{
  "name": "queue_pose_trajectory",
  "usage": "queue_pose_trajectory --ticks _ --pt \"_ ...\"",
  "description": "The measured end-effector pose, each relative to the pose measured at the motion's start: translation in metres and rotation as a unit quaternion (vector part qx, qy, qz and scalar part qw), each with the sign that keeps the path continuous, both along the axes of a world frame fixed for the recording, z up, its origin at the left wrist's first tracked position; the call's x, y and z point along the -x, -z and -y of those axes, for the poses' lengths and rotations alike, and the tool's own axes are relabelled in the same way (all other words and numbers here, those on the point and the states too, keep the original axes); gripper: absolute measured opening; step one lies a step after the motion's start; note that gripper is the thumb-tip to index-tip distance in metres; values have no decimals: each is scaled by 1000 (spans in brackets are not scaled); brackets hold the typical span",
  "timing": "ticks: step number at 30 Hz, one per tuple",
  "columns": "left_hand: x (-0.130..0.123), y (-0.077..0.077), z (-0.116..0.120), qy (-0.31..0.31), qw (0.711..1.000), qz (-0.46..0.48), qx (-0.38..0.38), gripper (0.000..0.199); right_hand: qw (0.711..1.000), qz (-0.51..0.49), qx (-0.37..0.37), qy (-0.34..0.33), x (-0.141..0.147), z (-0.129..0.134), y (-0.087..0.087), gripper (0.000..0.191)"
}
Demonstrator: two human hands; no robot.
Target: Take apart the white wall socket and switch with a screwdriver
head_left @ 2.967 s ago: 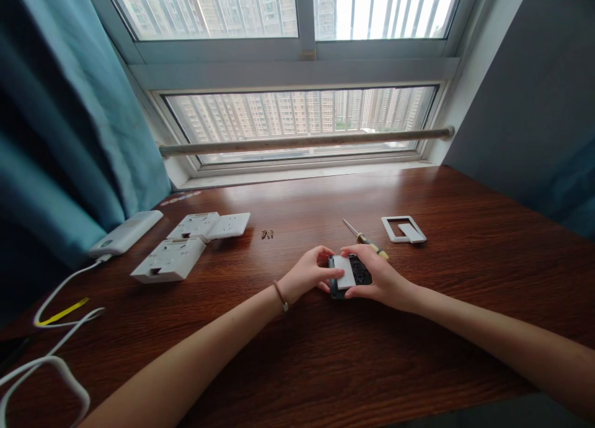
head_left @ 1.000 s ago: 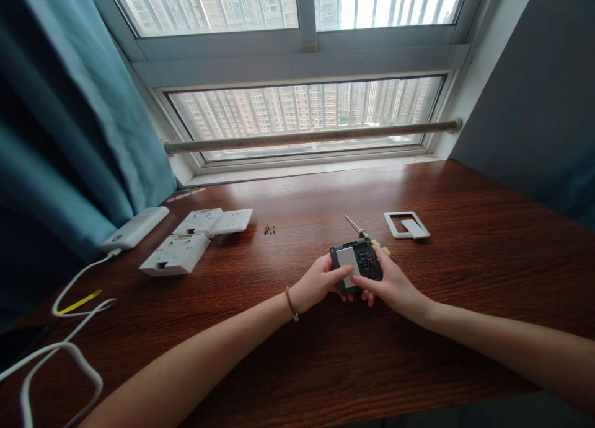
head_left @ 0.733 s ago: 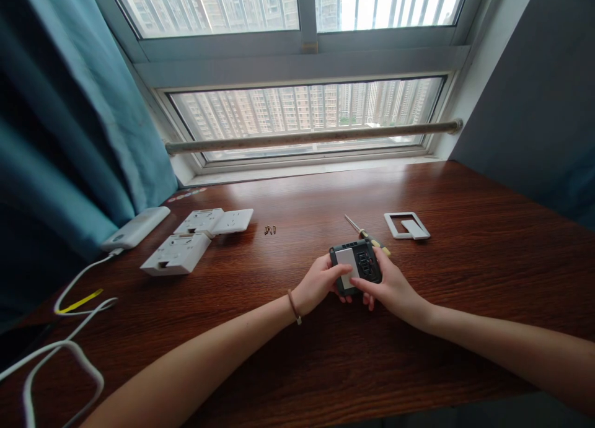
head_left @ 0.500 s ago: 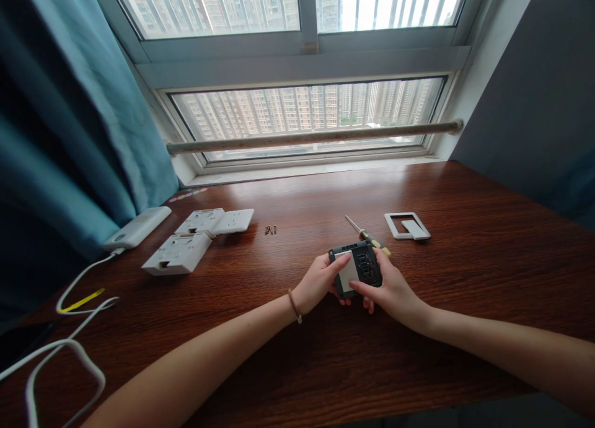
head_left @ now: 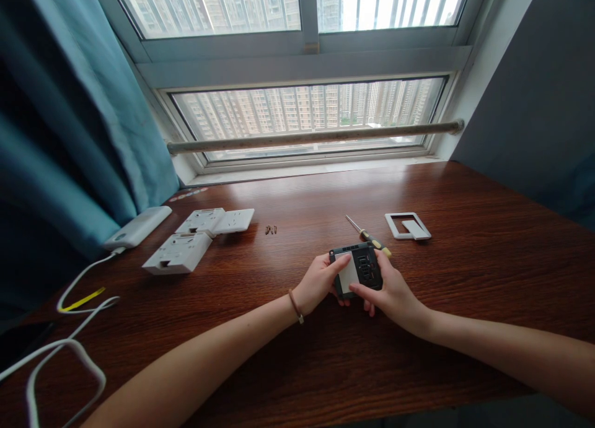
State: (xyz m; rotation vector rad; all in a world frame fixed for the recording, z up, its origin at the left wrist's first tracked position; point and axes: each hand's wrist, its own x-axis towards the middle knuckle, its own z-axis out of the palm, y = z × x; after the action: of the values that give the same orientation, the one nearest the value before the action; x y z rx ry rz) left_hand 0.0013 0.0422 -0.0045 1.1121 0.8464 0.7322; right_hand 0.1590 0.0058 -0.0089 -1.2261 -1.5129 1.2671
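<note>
Between my two hands is a wall switch socket (head_left: 367,268) with a dark body, slots on its right half and a white panel (head_left: 347,275) on its left half. My left hand (head_left: 320,280) grips its left side, with the thumb lying on the white panel. On the right side, my right hand (head_left: 395,292) is closed round the edge, its thumb at the panel's lower corner. Fingers of both hands show partly underneath. Just behind the socket lies a screwdriver (head_left: 367,235), its handle end close to my right hand.
A white frame with a loose white plate (head_left: 415,230) lies at the right. Several small screws (head_left: 270,230) are left of the screwdriver. Farther left are white switch boxes (head_left: 179,253), a white power bank (head_left: 138,228) with a cable (head_left: 86,262), and a yellow strip (head_left: 83,300).
Almost nothing differs; both hands keep the same hold on the wall switch socket, and the whole view has shifted very slightly.
</note>
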Motion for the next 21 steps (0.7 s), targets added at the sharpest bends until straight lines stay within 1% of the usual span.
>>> queue_pose_trajectory --ticks 6,8,11,13,16,18,21 --pt "3 -1 -2 2 1000 -6 15 44 1000 -12 8 -21 -2 -1 0 59" --pt "5 -2 -4 9 1000 -14 24 46 999 -28 7 -27 -2 -3 1 67" --pt "9 -4 -9 23 999 -26 42 52 997 -76 6 -32 -3 -6 3 84" --pt "12 -5 -12 34 998 -33 49 56 994 -102 17 -40 -3 -7 5 93" --pt "15 -5 -15 42 997 -48 44 54 991 -111 39 -57 -5 -8 5 102" --pt "17 -6 -16 47 997 -55 40 51 990 -110 50 -68 -6 -8 4 104" --pt "19 -8 -16 58 996 -61 43 49 990 -106 60 -75 -7 -9 4 100"
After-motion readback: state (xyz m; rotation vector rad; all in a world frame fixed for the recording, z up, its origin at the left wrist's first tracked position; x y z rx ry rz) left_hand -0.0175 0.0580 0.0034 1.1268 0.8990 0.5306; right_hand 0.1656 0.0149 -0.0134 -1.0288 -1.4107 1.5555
